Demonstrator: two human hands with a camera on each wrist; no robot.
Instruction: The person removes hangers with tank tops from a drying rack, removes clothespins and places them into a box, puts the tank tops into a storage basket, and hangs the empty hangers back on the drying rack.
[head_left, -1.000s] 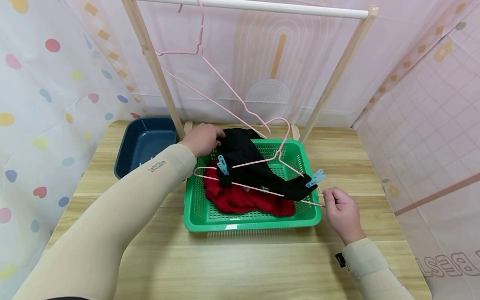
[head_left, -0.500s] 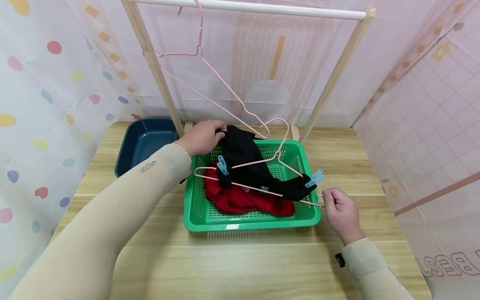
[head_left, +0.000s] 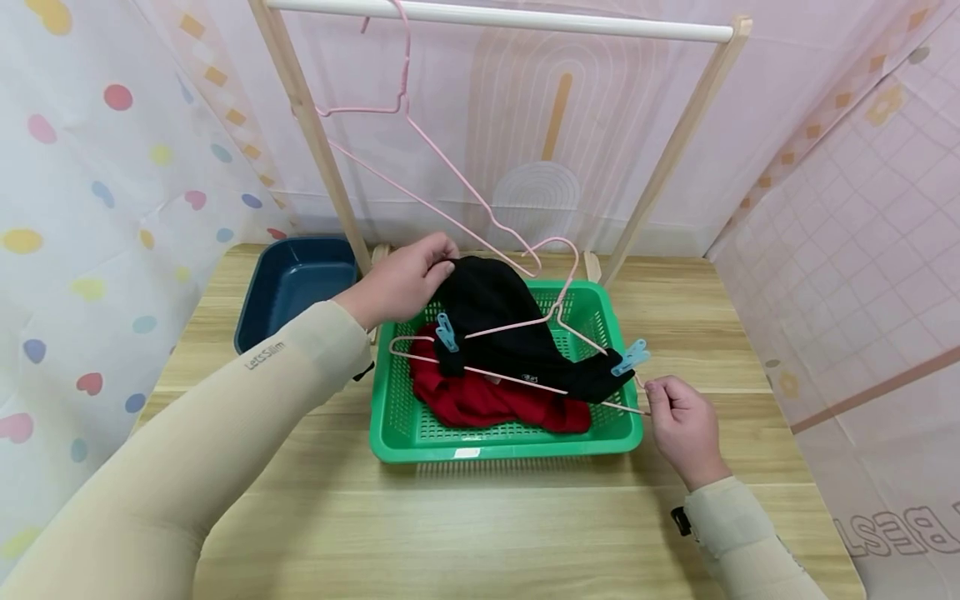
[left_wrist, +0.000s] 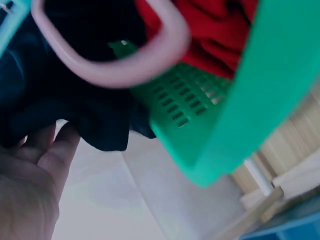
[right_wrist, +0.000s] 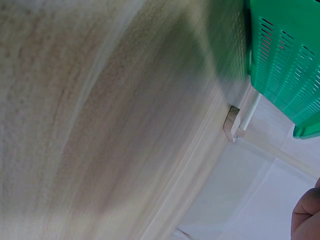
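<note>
A pink wire hanger (head_left: 559, 312) lies over the green basket (head_left: 506, 451). Light blue clothespins (head_left: 447, 332) clip a black garment (head_left: 487, 300) to it near both ends. With thumb and fingers, my left hand (head_left: 397, 281) pinches the garment's far left edge. In the left wrist view the left fingers (left_wrist: 60, 155) are partly behind the black cloth. At the basket's right rim my right hand (head_left: 684, 429) grips the hanger's right end. Only a bit of the right hand (right_wrist: 309, 212) shows in the right wrist view. A red garment (head_left: 487, 407) lies crumpled in the basket below.
Behind the basket stands a wooden rack with a white rod (head_left: 525, 20). From it hangs another pink hanger (head_left: 450, 171), its lower corner close to the near hanger's hook. A dark blue bin (head_left: 258, 308) stands at the back left of the wooden table (head_left: 487, 533).
My left hand has shifted slightly toward me, drawing the far part of the black garment in and bunching it. The right hand and the hanger have stayed in place.
</note>
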